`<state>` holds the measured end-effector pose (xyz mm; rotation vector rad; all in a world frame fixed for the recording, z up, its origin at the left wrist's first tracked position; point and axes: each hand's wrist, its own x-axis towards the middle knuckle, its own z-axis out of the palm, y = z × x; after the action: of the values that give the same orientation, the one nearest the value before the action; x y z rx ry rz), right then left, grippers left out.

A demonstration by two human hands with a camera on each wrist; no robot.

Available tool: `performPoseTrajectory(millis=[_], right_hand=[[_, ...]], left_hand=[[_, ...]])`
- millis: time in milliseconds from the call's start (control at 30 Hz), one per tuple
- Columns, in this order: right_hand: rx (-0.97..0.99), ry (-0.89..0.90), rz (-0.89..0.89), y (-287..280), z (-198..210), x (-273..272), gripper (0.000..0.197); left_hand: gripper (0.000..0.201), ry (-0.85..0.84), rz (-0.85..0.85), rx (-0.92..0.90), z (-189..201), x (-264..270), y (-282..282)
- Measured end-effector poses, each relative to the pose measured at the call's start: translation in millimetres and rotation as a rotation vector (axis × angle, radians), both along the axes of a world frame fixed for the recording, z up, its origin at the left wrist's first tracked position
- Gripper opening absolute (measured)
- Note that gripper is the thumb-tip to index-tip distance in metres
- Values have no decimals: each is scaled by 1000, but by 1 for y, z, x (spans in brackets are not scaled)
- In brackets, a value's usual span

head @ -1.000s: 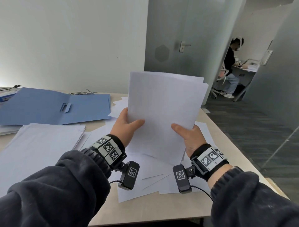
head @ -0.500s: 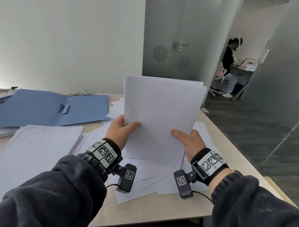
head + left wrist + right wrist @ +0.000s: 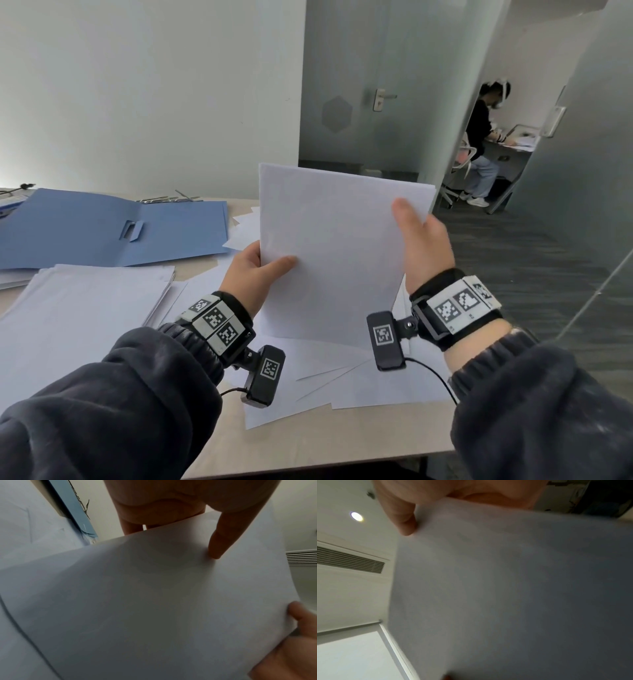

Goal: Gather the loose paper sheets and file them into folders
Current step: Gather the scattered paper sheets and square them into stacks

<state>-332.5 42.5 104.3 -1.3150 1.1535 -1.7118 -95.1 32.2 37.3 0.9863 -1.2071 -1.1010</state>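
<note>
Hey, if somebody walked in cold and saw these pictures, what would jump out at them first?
Centre of the head view: a sheaf of white sheets held upright over the table, the left hand pinching its left edge and the right hand gripping its right edge. To the left an open blue folder lies flat, with a neat paper stack in front of it.

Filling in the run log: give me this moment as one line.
stage: squaring sheets | left hand: grips paper stack | right hand: grips stack's right edge | blue folder: open on table
</note>
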Motion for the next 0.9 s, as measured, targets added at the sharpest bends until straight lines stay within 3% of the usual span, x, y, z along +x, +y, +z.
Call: performPoseTrajectory(millis=[133, 300, 367, 467, 567, 700, 900], right_hand=[[-16, 26, -96, -3, 39, 5, 47], [-56, 148, -164, -6, 49, 4, 30], [-45, 146, -184, -7, 44, 3, 33], [-31, 19, -66, 0, 24, 0, 42], [13, 142, 24, 4, -9, -9, 11], [187, 300, 35, -3, -50, -17, 33], [275, 302, 46, -7, -48, 22, 33]], left_hand=[[44, -7, 1, 4, 0, 0, 1], [45, 12, -41, 17, 0, 2, 2], [45, 14, -61, 37, -2, 2, 2], [43, 7, -70, 79, -8, 3, 1], [42, -16, -70, 104, -15, 3, 0], [29, -63, -19, 126, -22, 3, -1], [25, -121, 61, 126, -12, 40, -1]])
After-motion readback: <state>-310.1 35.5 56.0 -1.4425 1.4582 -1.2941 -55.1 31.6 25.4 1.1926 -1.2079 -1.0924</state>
